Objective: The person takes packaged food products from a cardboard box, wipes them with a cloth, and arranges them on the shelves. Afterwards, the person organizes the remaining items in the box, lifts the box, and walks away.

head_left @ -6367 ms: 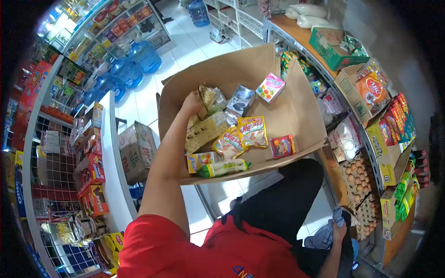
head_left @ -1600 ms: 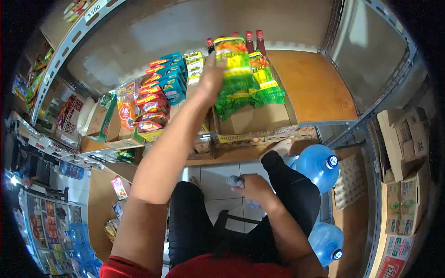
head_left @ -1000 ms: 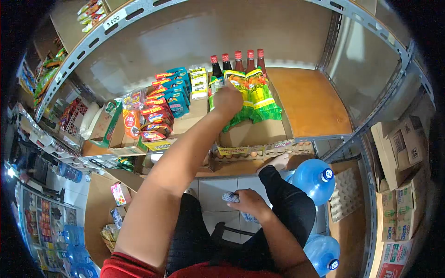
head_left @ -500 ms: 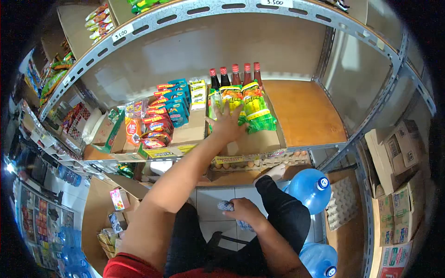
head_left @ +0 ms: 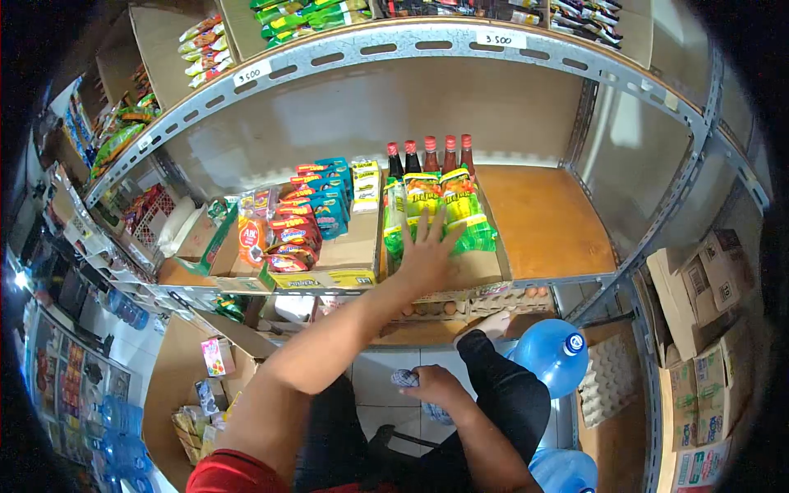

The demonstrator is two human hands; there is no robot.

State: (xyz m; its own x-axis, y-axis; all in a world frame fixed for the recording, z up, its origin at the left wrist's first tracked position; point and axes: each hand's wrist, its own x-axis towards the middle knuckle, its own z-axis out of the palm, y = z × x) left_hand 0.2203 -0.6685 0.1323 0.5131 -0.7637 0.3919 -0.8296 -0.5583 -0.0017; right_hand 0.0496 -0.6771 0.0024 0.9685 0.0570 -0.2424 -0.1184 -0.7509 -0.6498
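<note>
My left hand [head_left: 427, 256] is open, its fingers spread over the front of a shallow carton, just below the green and yellow packets [head_left: 462, 205]. Those packets lean in a row against several red-capped bottles [head_left: 449, 154]. Whether my fingertips touch the packets, I cannot tell. Lower down, above my lap, my right hand [head_left: 440, 386] is closed around a grey-blue checked cloth [head_left: 404, 378], part of which hangs below the hand. Left of the packets stand red sachets [head_left: 292, 238], teal sachets [head_left: 331, 215] and white-yellow packets [head_left: 366, 185] in another carton.
A large open cardboard box [head_left: 168, 361] with small packages stands at lower left. Blue water bottles [head_left: 552, 357] and egg trays [head_left: 608, 374] are at lower right. Above runs a metal shelf edge [head_left: 362, 59]; folded cartons [head_left: 699, 275] stack at far right.
The view has tilted up, showing more of the upper shelf. My left hand has moved down from the green packets, fingers spread, after holding a packet earlier. My right hand keeps the cloth.
</note>
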